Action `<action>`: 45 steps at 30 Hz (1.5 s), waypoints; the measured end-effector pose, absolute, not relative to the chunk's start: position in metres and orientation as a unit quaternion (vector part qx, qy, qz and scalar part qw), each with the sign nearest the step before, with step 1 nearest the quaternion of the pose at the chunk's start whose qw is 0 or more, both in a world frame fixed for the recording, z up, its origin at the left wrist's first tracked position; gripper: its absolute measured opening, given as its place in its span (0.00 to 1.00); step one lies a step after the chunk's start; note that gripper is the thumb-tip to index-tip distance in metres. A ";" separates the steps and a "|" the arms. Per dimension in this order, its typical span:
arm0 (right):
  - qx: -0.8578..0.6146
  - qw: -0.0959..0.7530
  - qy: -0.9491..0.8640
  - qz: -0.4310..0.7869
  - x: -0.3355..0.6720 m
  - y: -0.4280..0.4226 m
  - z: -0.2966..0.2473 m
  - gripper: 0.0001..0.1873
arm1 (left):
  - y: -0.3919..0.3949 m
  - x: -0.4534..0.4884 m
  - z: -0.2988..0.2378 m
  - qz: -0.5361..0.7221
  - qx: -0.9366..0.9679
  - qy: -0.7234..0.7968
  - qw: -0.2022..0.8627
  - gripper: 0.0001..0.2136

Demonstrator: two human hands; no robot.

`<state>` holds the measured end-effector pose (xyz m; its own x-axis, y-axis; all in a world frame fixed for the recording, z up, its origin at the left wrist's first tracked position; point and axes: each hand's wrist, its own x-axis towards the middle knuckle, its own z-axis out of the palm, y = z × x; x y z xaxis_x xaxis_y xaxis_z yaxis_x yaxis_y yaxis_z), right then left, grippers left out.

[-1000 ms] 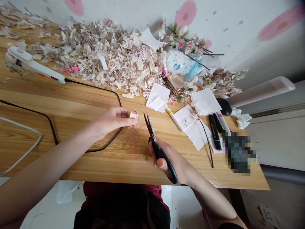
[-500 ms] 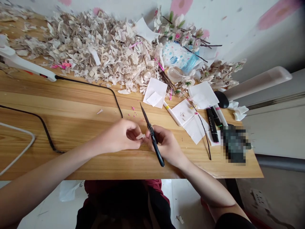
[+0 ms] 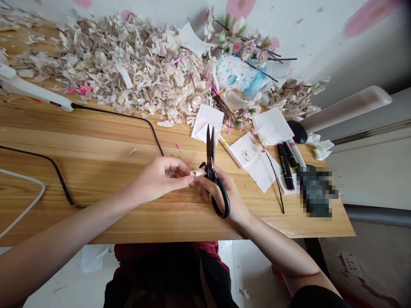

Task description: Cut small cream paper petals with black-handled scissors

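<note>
My left hand [image 3: 159, 177] pinches a small pale paper scrap [image 3: 198, 172] between thumb and fingertips, over the wooden table [image 3: 96, 137]. My right hand [image 3: 218, 188] holds black-handled scissors [image 3: 210, 164] with the steel blades pointing up and nearly shut. The scrap sits right next to the blades, and my two hands almost touch. Tiny pink and pale paper bits [image 3: 177, 146] lie on the wood just beyond my hands.
A large heap of torn paper petals [image 3: 128, 64] covers the table's back. A white glue gun [image 3: 35, 90] and its black cord lie left. Paper squares, markers [image 3: 285, 167], blossom sprigs [image 3: 244, 47] and a glass dish [image 3: 233, 98] lie to the right.
The scissors have turned from slanting to upright. My hands have come together around the scrap, which was farther from the blades a second ago.
</note>
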<state>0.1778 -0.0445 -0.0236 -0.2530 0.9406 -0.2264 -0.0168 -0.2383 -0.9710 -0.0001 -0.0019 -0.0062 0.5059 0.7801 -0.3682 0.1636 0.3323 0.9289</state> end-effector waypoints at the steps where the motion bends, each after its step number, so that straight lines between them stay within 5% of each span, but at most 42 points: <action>1: -0.464 0.380 -0.501 0.624 0.180 -0.046 -0.025 0.21 | -0.001 0.000 -0.005 0.232 0.525 0.448 0.685 0.06; 7: -0.427 0.261 -0.673 0.545 0.200 -0.053 -0.012 0.39 | 0.004 -0.008 0.000 0.355 0.487 0.476 0.641 0.08; 13: -0.435 0.170 -0.694 0.548 0.201 -0.057 0.007 0.39 | 0.006 -0.013 0.001 0.419 0.455 0.490 0.615 0.09; 45: -0.426 0.149 -0.703 0.550 0.197 -0.056 0.009 0.37 | 0.012 -0.018 -0.003 0.274 0.488 0.417 0.716 0.09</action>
<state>0.1973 -0.0560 0.0087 -0.5932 0.7622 -0.2592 0.4344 0.0320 -0.9001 -0.0176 0.0117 -0.0031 0.5011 0.8001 -0.3297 0.0146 0.3731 0.9277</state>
